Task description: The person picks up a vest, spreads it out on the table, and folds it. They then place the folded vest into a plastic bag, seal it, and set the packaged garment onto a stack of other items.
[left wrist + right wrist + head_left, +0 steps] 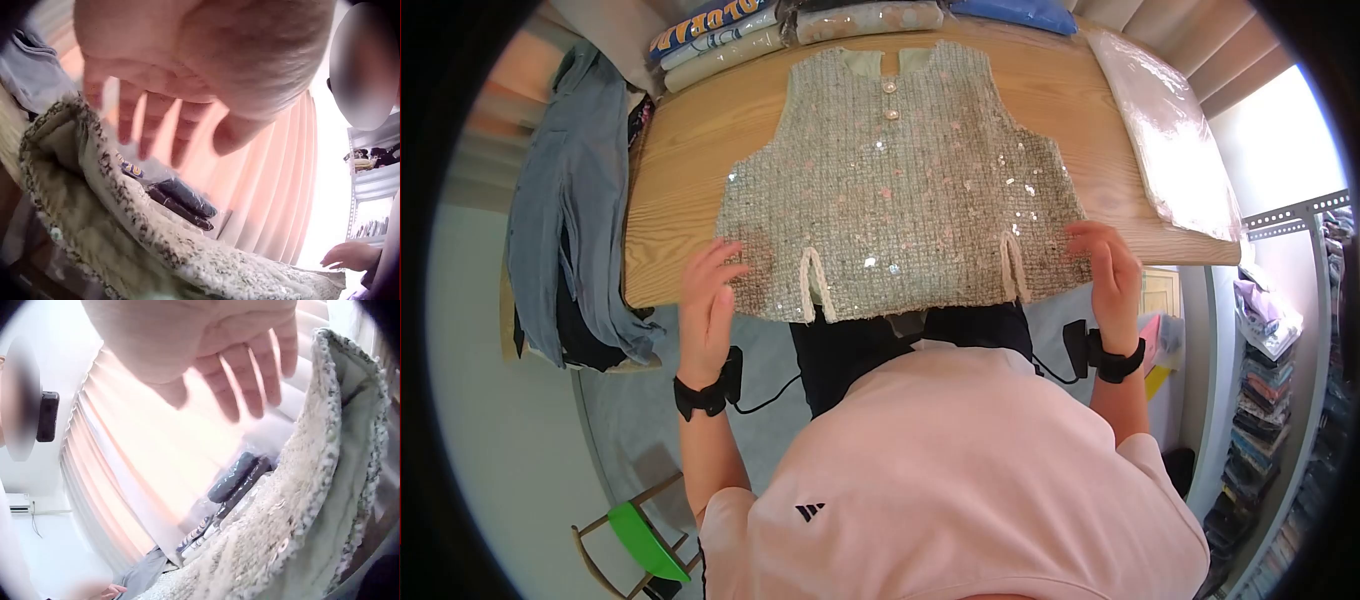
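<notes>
A sleeveless tweed top [900,190] with sequins and two front buttons lies flat on the wooden table, its hem along the front edge. At its lower left corner is my left hand [712,290], fingers spread; my right hand [1108,275] is at the lower right corner, fingers loosely bent. In the left wrist view the left hand [200,69] hangs above the open hem [125,219] with fingers apart. The right wrist view has the right hand [219,350] over the garment's edge [312,487]. Whether fingertips touch the cloth, I cannot tell.
Folded garments in clear bags [870,20] line the table's back edge. A clear plastic package [1165,130] lies at the right. Grey-blue clothing [565,210] hangs over something at the left. Shelves with folded clothes [1260,400] stand at the right, and a chair with a green seat [645,540] at the lower left.
</notes>
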